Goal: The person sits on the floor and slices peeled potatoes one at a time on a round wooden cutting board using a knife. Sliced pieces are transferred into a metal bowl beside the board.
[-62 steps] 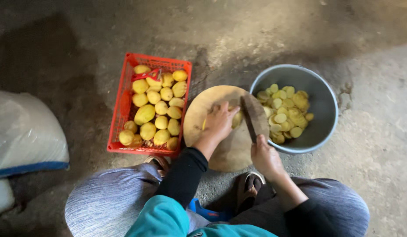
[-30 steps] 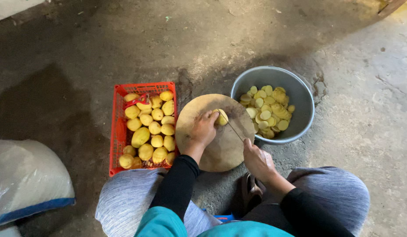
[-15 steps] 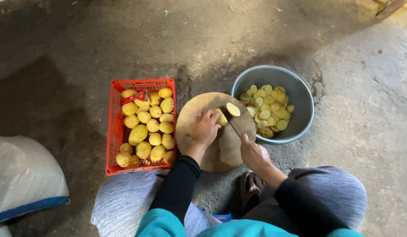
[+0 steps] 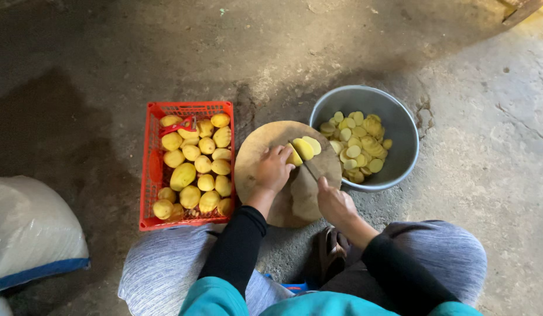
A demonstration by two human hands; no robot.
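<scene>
Head view, only camera: person is squatting on a concrete floor [image 4: 458, 175], working over a round wooden chopping board [image 4: 257, 158].

Left hand [image 4: 274, 169] is pressing down on a peeled potato [image 4: 295, 157] at the board's far side, fingers curled over its near end. A cut slice [image 4: 310, 144] is lying just beside it, toward the metal bowl [image 4: 400, 126].

Right hand [image 4: 336, 202] is wrapping closed around a knife [image 4: 312, 171]; the blade is running up to the potato, right next to the left fingertips.

The bowl is sitting just right of the board, part full of potato slices [image 4: 356, 143]. A red plastic crate [image 4: 151, 175] of whole peeled potatoes [image 4: 195, 164] is sitting just left of the board. A white sack [image 4: 31, 228] is lying well off to the left.

Risks, as I'm judging it:
- Blade is working very close to the left fingertips; a slip on the wet potato could cut them.
- The shrinking piece is giving less to hold, so it may roll.
- Board is resting on rough floor; it could rock.

Hard to make out: the knife handle is hidden in the fist, the blade edge is dark against the board, and the red item in the crate is unclear.
</scene>
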